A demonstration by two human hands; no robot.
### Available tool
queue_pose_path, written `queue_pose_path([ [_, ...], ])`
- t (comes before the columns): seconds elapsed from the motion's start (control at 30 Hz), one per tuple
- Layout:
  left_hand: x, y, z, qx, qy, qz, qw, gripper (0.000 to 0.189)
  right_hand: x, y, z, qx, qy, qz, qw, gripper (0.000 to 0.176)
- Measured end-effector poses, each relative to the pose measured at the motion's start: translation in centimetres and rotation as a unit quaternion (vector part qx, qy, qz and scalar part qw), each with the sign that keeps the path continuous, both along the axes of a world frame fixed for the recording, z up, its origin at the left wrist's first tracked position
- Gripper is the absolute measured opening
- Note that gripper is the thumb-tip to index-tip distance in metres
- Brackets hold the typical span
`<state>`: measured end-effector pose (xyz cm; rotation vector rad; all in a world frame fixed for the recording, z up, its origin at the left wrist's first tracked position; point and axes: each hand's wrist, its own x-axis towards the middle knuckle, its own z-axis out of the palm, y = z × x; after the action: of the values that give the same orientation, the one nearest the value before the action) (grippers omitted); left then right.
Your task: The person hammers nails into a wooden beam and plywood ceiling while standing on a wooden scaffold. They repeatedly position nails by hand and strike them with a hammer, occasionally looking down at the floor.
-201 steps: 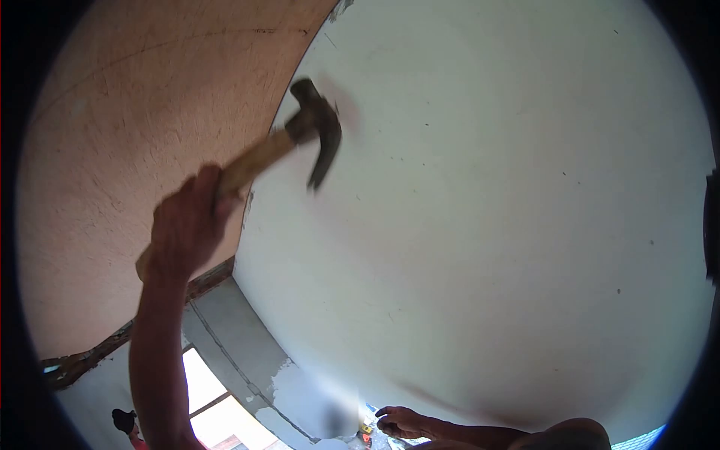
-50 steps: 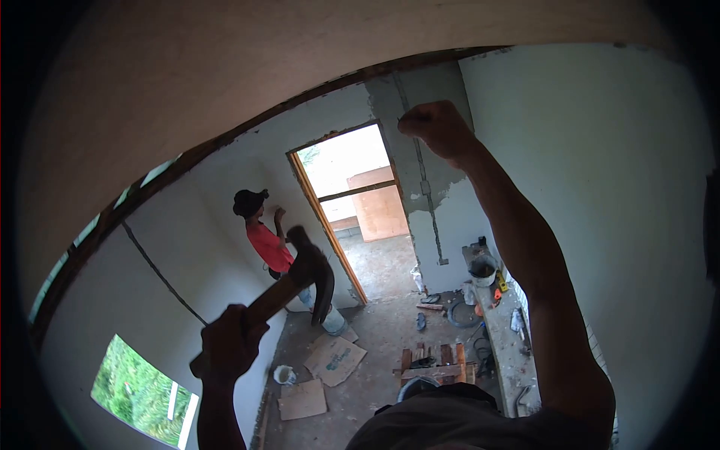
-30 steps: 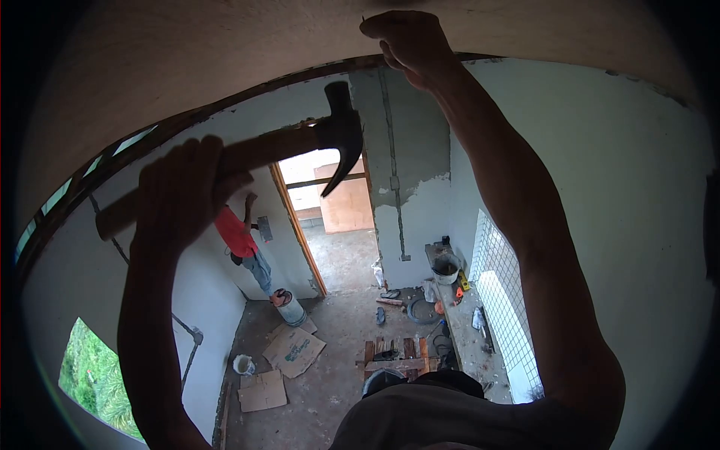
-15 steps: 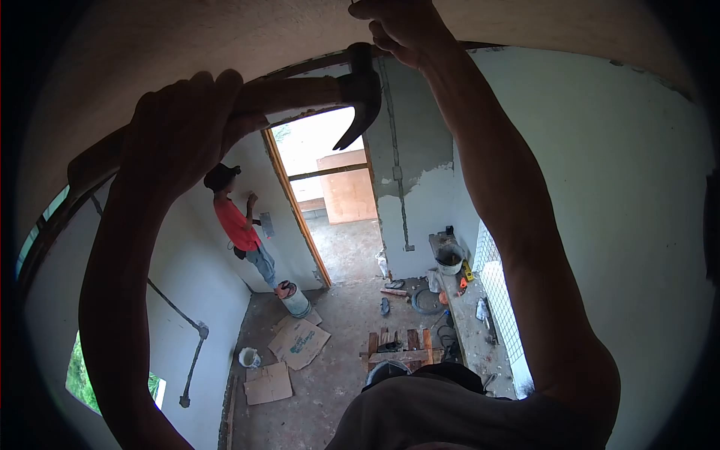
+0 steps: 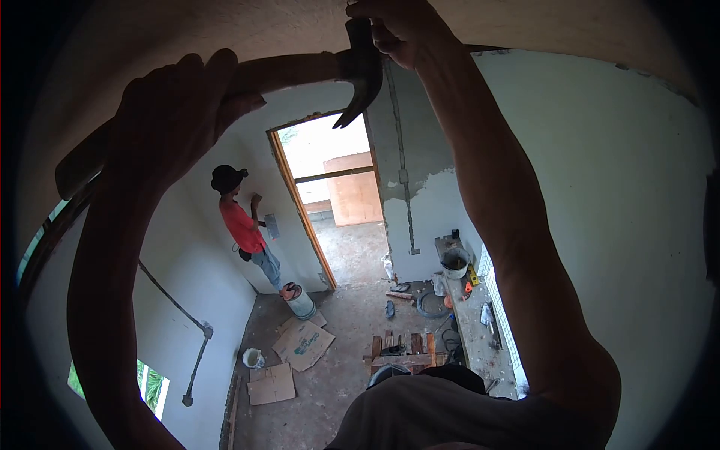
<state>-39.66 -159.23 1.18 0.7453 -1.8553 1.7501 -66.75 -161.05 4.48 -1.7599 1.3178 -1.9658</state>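
My left hand [image 5: 172, 112] is raised and shut on the wooden handle of a claw hammer [image 5: 361, 67]. The hammer's dark head is up against the brown plywood ceiling [image 5: 225, 30], claw pointing down. My right hand [image 5: 397, 26] is right beside the head, fingers pinched against the ceiling on a thin nail that the fingers and hammer head mostly hide. Both arms reach overhead, and I look down into the room from high up.
A person in a red shirt [image 5: 241, 225] works at the left wall by an open doorway [image 5: 330, 187]. Below lie a bucket [image 5: 301, 304], cardboard sheets [image 5: 304, 343], a wooden stand [image 5: 401, 349] and a ledge with tools [image 5: 469, 300]. White wall fills the right.
The hammer has swung up from waist height to the ceiling, its head now touching beside my right hand. My right hand rose to the ceiling and stays pinched there.
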Motion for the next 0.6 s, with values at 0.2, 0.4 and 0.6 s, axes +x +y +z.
queue_pose_path([
  [0.2,-0.1,0.9,-0.9,0.047,-0.02,0.024,0.998,0.04,-0.4,0.2,0.0,0.015,-0.007,0.038,0.999,0.018],
  [0.4,-0.1,1.5,-0.3,0.018,-0.019,0.025,0.999,0.039,0.4,1.3,-0.2,0.043,-0.049,0.018,0.998,0.014],
  [0.6,-0.3,1.8,0.6,0.076,0.043,0.057,0.995,0.038,-0.4,-0.4,-0.7,-0.012,-0.065,0.093,0.993,0.011],
])
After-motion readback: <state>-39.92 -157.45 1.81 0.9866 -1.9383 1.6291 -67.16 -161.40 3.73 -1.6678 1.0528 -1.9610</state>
